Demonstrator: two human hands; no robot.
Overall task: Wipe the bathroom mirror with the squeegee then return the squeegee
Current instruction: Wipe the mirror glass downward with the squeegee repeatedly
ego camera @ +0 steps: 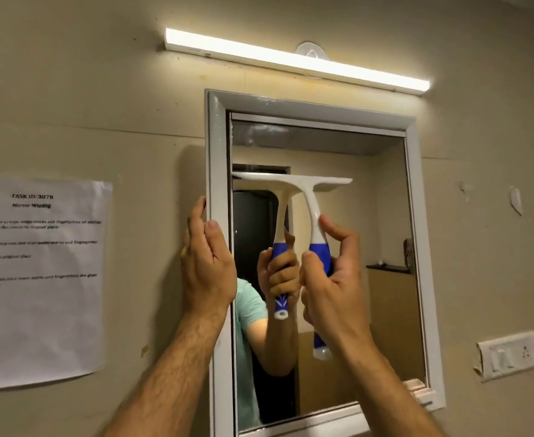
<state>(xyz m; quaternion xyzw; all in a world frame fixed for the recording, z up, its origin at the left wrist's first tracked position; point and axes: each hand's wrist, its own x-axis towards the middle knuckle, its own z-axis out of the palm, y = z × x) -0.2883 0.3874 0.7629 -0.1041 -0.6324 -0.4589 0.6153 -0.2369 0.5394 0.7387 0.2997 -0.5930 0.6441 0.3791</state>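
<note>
The right hand has its grip clamped tight on the blue handle of the squeegee. The white blade lies flat on the mirror, up in the top half, by the left side. The left hand holds the left edge of the frame. Smudges show at the very top. The wiping looks only partly done, though clean patches are hard to tell. Putting the squeegee back is not yet done.

Your squeegee looks like smooth, glossy plastic. The mirror is shiny glass, smeared near its top, in a smooth white frame. The sheet is matt, wrinkled paper.
</note>
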